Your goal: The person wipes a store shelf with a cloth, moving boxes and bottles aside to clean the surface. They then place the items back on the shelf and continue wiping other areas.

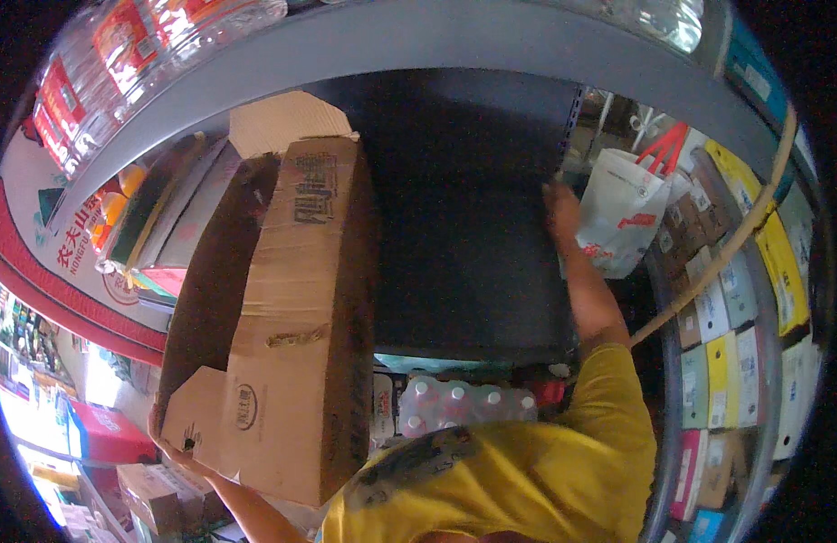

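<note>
A large open cardboard box (pixel 287 299) stands on the left part of a dark shelf (pixel 463 262), its flaps folded outward. At its near left corner my left hand (pixel 178 452) grips the edge, with some of the fingers hidden by the cardboard. My right arm reaches to the far right of the shelf. There my right hand (pixel 561 215) is beside a white bag (pixel 622 213) with red handles. Motion smears its fingers, so I cannot see whether it touches the bag or the shelf's side.
Above runs a grey shelf beam (pixel 454 41) with bottles on top. Shrink-wrapped bottles (pixel 463 407) lie below the dark shelf. Racks of small boxes (pixel 717 299) line the right, behind a slanting pole (pixel 708 276). Stacked cartons (pixel 178 217) sit left of the cardboard box.
</note>
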The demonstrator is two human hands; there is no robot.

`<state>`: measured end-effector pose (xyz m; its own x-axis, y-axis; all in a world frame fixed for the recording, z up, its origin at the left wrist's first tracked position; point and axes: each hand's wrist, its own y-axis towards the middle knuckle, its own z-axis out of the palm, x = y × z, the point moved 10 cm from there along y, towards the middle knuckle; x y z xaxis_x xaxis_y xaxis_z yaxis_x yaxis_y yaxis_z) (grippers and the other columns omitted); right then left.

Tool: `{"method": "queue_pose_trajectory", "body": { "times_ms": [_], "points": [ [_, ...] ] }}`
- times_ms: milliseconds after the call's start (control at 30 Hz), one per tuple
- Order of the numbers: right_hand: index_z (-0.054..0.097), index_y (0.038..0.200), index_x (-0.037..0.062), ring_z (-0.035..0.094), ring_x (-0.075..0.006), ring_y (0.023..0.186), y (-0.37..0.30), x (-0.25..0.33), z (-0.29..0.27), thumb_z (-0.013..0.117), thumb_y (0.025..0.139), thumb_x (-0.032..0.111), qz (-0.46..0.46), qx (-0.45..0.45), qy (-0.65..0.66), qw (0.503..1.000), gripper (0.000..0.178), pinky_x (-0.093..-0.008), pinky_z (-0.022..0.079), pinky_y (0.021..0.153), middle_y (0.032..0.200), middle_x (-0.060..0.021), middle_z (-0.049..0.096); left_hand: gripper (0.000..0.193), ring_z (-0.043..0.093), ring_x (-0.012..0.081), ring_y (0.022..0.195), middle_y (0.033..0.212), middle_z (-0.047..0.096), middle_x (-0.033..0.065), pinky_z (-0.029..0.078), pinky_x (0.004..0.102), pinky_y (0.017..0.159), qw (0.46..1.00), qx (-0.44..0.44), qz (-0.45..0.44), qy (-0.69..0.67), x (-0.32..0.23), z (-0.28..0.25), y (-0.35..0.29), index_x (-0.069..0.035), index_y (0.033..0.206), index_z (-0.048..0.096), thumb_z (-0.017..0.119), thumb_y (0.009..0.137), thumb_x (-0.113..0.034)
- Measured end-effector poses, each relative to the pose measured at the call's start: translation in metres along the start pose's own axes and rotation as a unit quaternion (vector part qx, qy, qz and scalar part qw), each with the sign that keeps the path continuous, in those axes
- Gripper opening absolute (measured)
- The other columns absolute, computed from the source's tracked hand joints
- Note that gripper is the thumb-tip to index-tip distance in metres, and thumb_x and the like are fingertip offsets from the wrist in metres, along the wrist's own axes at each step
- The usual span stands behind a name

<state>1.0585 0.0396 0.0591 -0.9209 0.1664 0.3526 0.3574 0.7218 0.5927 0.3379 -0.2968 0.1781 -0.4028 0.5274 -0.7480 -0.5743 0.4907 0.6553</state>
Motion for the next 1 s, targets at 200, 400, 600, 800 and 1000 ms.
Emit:
{"method": "queue_pose_trajectory", "body": {
  "times_ms": [200,400,600,800,1000],
  "points": [
    [0.053,0.111,0.0156,0.047,-0.0274,0.105,-0.020,0.262,0.027,0.045,0.081,0.017,-0.419,-0.044,0.014,0.907,0.031,-0.0381,0.041,0.085,0.118,-0.0054,0.049,0.051,0.046,0.0270,0.107,0.116,0.046,0.0153,0.039,0.0418,0.090,0.997,0.013,-0.022,-0.077,-0.008,0.016,0.004,-0.002,0.117,0.040,0.032,0.085,-0.040],
    [0.053,0.111,0.0131,0.051,-0.0273,0.098,-0.001,0.296,0.115,0.048,0.076,0.011,-0.309,0.056,0.085,0.946,0.035,-0.0403,0.042,0.082,0.110,-0.0067,0.053,0.050,0.046,0.0282,0.107,0.116,0.046,0.0162,0.037,0.0419,0.092,0.977,0.026,-0.007,-0.211,-0.012,0.036,0.005,-0.002,0.117,0.040,0.030,0.085,-0.039],
    [0.052,0.112,0.0168,0.053,-0.0267,0.096,-0.013,0.234,0.093,0.053,0.076,0.018,-0.299,0.123,0.142,0.935,0.036,-0.0379,0.044,0.081,0.111,-0.0075,0.052,0.052,0.046,0.0277,0.106,0.116,0.046,0.0156,0.039,0.0408,0.090,0.997,-0.056,-0.019,-0.052,0.019,-0.012,-0.002,-0.001,0.117,0.040,0.028,0.085,-0.041],
    [0.054,0.107,0.0152,0.050,-0.0285,0.098,-0.010,0.130,0.057,0.059,0.073,0.023,-0.260,0.096,0.033,0.960,0.035,-0.0373,0.044,0.081,0.109,-0.0098,0.052,0.054,0.046,0.0267,0.105,0.115,0.046,0.0145,0.041,0.0393,0.087,0.983,-0.010,0.103,0.149,-0.001,-0.007,-0.001,-0.001,0.118,0.039,0.028,0.086,-0.042],
    [0.054,0.107,0.0136,0.048,-0.0324,0.101,-0.010,0.138,0.055,0.052,0.077,0.017,-0.301,-0.077,-0.051,0.949,0.030,-0.0376,0.039,0.086,0.110,-0.0121,0.052,0.053,0.047,0.0260,0.104,0.114,0.045,0.0133,0.042,0.0382,0.085,0.986,-0.017,0.099,0.136,-0.002,-0.005,0.000,-0.001,0.119,0.038,0.028,0.086,-0.042]
  ]
}}
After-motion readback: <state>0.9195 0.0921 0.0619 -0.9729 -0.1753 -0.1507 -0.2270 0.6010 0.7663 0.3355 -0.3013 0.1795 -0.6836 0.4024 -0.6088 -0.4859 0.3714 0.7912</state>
